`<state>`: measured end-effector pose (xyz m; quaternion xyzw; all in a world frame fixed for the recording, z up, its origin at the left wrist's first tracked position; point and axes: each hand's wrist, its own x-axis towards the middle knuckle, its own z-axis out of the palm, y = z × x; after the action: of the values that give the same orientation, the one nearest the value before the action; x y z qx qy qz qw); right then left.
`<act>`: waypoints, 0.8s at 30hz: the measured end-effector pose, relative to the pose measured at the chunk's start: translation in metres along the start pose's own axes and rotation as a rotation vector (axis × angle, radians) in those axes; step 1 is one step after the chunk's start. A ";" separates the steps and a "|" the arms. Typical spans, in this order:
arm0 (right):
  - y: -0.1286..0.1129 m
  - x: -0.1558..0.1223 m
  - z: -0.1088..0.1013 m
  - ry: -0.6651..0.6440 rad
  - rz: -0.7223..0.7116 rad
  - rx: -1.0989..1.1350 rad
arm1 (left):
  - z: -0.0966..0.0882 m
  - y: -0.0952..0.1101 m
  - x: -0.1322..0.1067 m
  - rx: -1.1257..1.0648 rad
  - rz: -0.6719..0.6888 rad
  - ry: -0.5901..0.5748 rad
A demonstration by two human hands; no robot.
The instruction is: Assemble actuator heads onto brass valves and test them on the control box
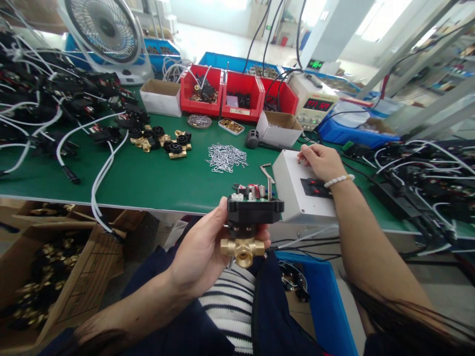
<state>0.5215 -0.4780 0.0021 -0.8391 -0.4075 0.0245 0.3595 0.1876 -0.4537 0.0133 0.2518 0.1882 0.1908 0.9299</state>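
My left hand (202,247) is wrapped round a motorized brass valve (245,217), held in front of my lap. Its black housing has no cover, so a circuit board with small parts shows on top; the three-way brass body (244,251) hangs below. On the bench to the right, my right hand (319,159) rests on a grey-white control box (291,185). Its fingers pinch at a small switch or knob near the box's top edge, mostly hidden by the fingertips. Black and red terminals (315,188) sit on the box below that hand.
A pile of metal clips (226,157) and brass valve bodies (161,141) lie on the green bench (163,183). Red bins (243,96), a power supply (313,101) and a fan (107,34) stand behind. Cabled units crowd both sides. A blue crate (330,296) and a carton (92,277) are below.
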 end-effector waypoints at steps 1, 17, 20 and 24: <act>0.000 0.000 0.000 -0.005 -0.002 -0.004 | 0.000 0.000 0.000 -0.019 -0.019 0.026; -0.009 -0.005 -0.002 -0.025 0.050 -0.042 | 0.001 -0.002 0.001 -0.017 0.016 0.180; -0.012 -0.006 -0.002 -0.022 0.062 -0.039 | 0.000 -0.001 0.002 -0.019 0.014 0.151; -0.013 -0.007 -0.002 -0.017 0.075 -0.026 | 0.002 0.000 0.004 -0.009 0.010 0.158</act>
<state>0.5093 -0.4787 0.0099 -0.8581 -0.3792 0.0396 0.3440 0.1915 -0.4529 0.0135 0.2328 0.2587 0.2157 0.9123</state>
